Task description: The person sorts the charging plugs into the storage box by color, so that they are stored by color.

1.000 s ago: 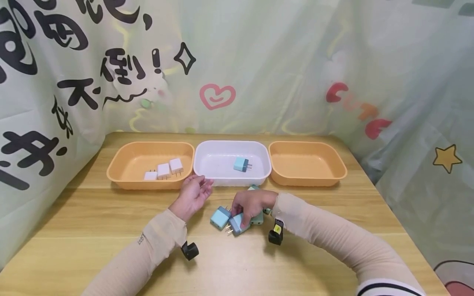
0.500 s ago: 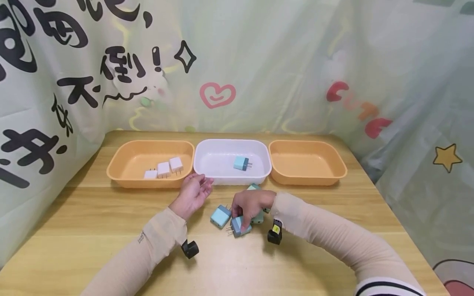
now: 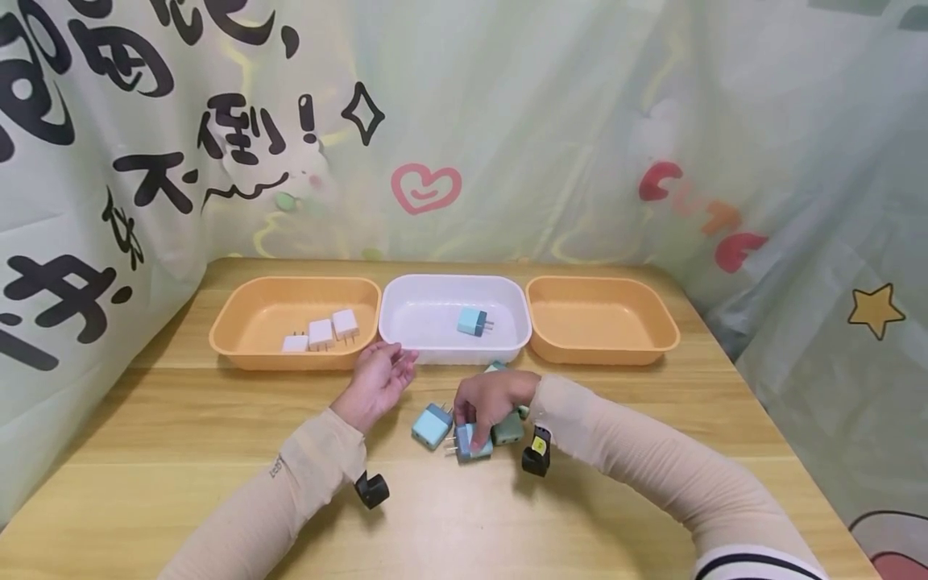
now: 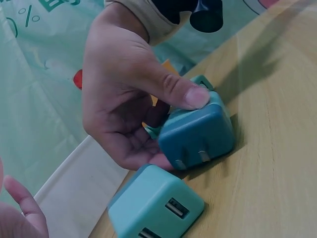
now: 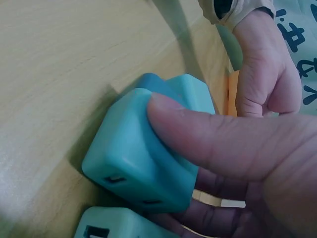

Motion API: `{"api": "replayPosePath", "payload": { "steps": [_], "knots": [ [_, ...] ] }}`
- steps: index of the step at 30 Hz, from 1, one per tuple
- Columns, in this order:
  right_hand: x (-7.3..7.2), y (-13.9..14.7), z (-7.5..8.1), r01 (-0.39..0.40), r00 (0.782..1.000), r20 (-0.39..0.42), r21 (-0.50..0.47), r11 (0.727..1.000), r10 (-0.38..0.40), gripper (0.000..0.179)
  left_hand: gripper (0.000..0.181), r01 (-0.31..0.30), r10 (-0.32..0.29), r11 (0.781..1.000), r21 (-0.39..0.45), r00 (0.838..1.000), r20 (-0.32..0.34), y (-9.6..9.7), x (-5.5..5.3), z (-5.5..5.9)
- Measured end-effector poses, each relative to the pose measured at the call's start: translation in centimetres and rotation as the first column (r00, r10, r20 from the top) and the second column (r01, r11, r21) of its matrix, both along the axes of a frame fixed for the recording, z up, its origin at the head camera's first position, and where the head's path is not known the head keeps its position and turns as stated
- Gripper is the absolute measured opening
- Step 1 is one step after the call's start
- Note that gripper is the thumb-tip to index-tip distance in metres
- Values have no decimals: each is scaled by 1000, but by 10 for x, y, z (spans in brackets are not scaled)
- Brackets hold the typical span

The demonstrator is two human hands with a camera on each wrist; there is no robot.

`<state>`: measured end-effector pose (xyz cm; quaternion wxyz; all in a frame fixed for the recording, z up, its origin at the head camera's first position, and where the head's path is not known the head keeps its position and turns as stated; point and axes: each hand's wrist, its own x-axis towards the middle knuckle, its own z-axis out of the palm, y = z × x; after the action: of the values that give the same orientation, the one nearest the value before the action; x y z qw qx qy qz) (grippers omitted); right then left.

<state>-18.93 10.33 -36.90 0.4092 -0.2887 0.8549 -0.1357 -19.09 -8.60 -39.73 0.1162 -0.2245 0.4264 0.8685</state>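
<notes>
My right hand (image 3: pixel 496 399) pinches a two-tone blue USB wall charger (image 3: pixel 465 451) low over the table, thumb on its upper face. Its prongs point left in the head view; in the left wrist view the metal prongs (image 4: pixel 204 155) face the camera. Just left lies a similar charger (image 3: pixel 431 428), prongs toward the back. A greener charger (image 3: pixel 510 431) sits right of the held one, and another (image 3: pixel 496 366), partly hidden, is behind the hand. My left hand (image 3: pixel 377 377), palm up with loosely bent fingers and holding nothing, is at the white tray's (image 3: pixel 455 354) front left corner.
The white tray contains one blue charger (image 3: pixel 471 321). To its left, an orange tray (image 3: pixel 246 350) holds three white chargers (image 3: pixel 321 334). On the right stands another orange tray (image 3: pixel 602 354). A printed curtain (image 3: pixel 522 145) hangs behind the table.
The pinched charger has turned slightly, its prongs swinging from lower left to left. The greener charger beside it has shifted a little right. My left hand has stayed in place.
</notes>
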Motion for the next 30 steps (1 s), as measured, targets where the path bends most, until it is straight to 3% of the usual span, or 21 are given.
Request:
{"api": "replayPosePath", "payload": {
  "steps": [9,16,30],
  "knots": [
    [-8,5,2,27,998,57,-81,996,-22,28,20,-10,10,1000,-9,1000,-6,2,-1,-2],
    [-15,6,13,20,997,81,-101,995,-12,31,26,-8,8,1000,-1,1000,-9,2,-3,-1],
    [-22,7,30,91,990,115,-99,991,-79,32,13,-15,15,1000,-1,1000,0,0,-2,-3]
  ]
}}
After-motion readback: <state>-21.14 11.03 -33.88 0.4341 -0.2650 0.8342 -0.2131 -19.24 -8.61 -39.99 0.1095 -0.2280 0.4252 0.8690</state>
